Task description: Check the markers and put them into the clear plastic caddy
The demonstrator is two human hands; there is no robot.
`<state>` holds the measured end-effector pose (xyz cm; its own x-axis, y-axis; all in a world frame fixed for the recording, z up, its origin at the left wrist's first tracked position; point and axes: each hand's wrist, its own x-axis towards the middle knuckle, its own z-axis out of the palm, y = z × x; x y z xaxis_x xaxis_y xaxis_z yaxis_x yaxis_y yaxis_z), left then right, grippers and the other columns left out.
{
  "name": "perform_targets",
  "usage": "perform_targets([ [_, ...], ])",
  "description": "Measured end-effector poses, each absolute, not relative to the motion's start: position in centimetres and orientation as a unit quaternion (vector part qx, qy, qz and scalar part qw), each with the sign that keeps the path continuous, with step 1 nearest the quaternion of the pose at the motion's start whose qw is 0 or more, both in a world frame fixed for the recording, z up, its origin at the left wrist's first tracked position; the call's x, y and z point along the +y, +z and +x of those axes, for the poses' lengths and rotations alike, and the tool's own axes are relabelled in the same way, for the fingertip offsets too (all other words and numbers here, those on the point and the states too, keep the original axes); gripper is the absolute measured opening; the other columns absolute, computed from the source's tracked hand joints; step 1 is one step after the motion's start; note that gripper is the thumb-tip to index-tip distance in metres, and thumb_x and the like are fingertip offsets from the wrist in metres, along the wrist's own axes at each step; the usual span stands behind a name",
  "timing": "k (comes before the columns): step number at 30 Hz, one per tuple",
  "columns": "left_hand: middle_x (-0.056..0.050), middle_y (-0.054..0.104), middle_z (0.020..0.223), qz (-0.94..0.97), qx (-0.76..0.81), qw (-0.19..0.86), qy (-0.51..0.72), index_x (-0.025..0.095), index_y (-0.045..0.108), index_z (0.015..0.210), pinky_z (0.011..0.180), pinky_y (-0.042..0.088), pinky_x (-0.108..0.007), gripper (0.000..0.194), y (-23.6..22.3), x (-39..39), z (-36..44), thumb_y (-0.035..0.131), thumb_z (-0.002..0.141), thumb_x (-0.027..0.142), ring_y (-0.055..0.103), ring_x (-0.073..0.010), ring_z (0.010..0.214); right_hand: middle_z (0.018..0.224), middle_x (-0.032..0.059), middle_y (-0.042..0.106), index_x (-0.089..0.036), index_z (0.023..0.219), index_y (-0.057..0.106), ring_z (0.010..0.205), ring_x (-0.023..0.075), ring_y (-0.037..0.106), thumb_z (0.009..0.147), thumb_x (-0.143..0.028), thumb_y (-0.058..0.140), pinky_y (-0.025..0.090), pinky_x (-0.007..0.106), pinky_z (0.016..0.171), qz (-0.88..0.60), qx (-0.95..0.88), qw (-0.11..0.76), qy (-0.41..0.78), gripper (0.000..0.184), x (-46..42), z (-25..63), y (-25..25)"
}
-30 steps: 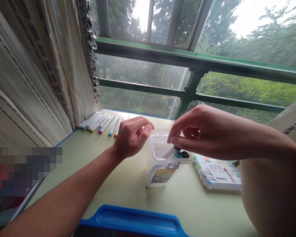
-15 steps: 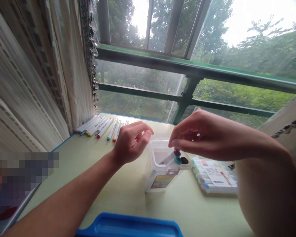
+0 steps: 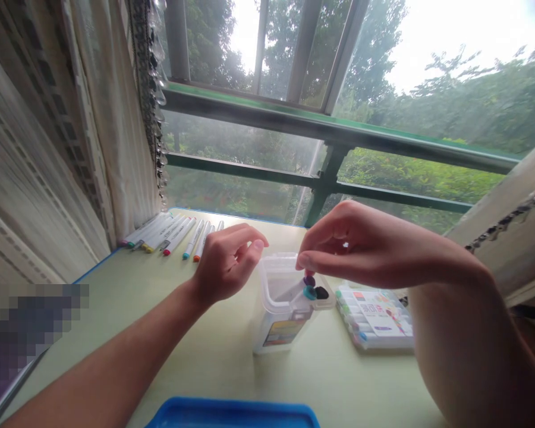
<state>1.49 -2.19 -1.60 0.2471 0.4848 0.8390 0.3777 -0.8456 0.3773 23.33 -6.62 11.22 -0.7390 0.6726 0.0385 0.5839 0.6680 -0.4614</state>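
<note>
tabletop (image 3: 205, 356) — right hand (image 3: 345, 241) over tub rim (image 3: 277, 308)

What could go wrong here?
The clear container might tip if the right hand bumps the marker ends leaning at its rim, as the left hand doesn't seem to grip it. The loose markers near the far edge of the table could roll if knocked.

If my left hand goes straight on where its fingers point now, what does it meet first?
The left hand would likely meet the right hand first, over the clear container; depth is unclear.
</note>
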Motion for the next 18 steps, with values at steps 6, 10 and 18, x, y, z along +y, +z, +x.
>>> perform_targets([
  [6,-0.002,0.069,0.07,0.789,0.272,0.051,0.549,0.017,0.071,0.077,0.056,0.042,-0.028,0.028,-1.59,-2.24,1.51,0.052,0.097,0.025,0.06,-0.014,0.06,0.054,-0.0029,0.056,-0.01,0.075,0.078,0.049,0.0064,0.042,0.09,-0.019,0.063,0.029,0.021,0.045,-0.338,-0.914,0.108,0.198,0.023,-6.49,23.28,11.11],
  [10,-0.002,0.069,0.07,0.789,0.271,0.053,0.55,0.017,0.07,0.077,0.056,0.042,-0.028,0.029,-1.69,-2.22,1.46,0.052,0.097,0.025,0.06,-0.0137,0.06,0.054,-0.0025,0.056,-0.011,0.071,0.077,0.049,0.0069,0.043,0.09,-0.02,0.063,0.03,0.022,0.046,-0.356,-0.91,0.116,0.178,0.025,-6.42,23.15,11.08],
  [18,-0.002,0.068,0.069,0.789,0.263,0.054,0.553,0.015,0.071,0.077,0.055,0.04,-0.027,0.028,-1.74,-2.13,1.4,0.053,0.097,0.024,0.058,-0.0128,0.058,0.052,-0.0045,0.048,-0.011,0.071,0.077,0.05,0.0061,0.037,0.089,-0.02,0.064,0.027,0.021,0.045,-0.356,-0.904,0.151,0.181,0.024,-6.33,23.32,10.85],
])
